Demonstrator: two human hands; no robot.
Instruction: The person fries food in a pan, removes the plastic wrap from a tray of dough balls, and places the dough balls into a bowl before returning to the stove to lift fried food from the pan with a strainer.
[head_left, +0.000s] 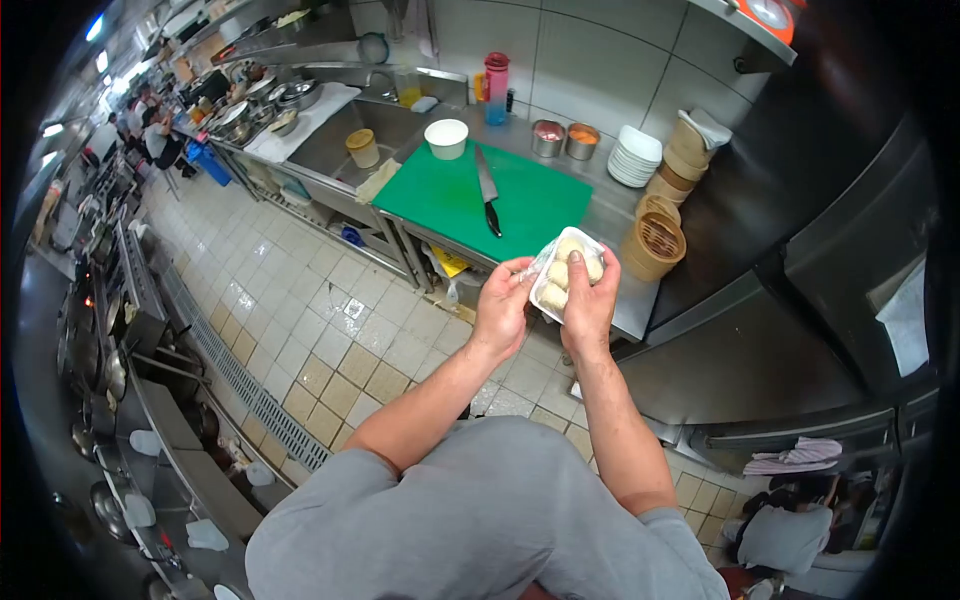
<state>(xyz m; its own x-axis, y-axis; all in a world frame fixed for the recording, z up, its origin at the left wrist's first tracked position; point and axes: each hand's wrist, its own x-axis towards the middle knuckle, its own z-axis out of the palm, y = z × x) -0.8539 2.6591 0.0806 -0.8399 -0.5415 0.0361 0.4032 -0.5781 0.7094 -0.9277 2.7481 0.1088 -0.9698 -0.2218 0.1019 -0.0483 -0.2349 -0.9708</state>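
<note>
I hold a small white tray of pale round buns (565,268) up in front of me, over the tiled floor near the counter's edge. My right hand (590,305) grips the tray from below and the side, thumb over the buns. My left hand (503,305) pinches the clear plastic wrap at the tray's left edge. Both forearms reach up from the bottom of the view.
A green cutting board (450,200) with a knife (489,195) and a white bowl (446,138) lies on the steel counter. Bamboo steamers (655,245), stacked white plates (636,155), two metal tins and a pink bottle (496,88) stand around it. Sink at left; steel fridge at right; people far left.
</note>
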